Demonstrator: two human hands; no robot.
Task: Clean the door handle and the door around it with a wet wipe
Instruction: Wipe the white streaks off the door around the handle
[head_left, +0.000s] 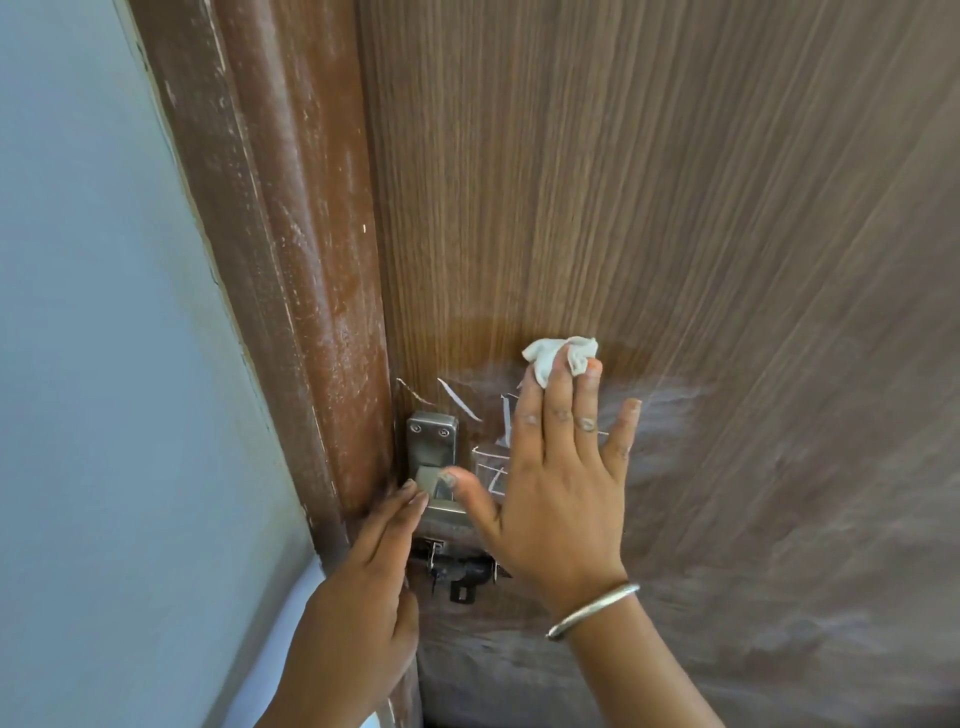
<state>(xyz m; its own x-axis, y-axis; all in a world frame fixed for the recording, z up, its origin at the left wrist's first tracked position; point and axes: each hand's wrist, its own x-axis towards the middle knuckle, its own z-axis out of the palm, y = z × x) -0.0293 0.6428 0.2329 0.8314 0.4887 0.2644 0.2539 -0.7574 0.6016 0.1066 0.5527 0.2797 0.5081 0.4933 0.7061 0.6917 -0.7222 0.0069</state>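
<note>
A brown wood-grain door (675, 208) fills the view. Its steel handle (434, 467) sits at the left edge, screwed on by a plate. My right hand (561, 478) lies flat on the door just right of the handle, fingers spread, pressing a crumpled white wet wipe (558, 356) under the fingertips. A damp, darker patch shows around and above the wipe. White chalk-like scribbles (488, 452) mark the door beside the handle, partly under my hand. My left hand (374, 582) reaches up with its fingertips on the handle's lower part.
A reddish-brown door frame (301, 260) with whitish scuffs runs down the left of the door. Left of it is a pale blue wall (93, 364). A black latch (457, 569) sits below the handle. A metal bangle (592, 610) circles my right wrist.
</note>
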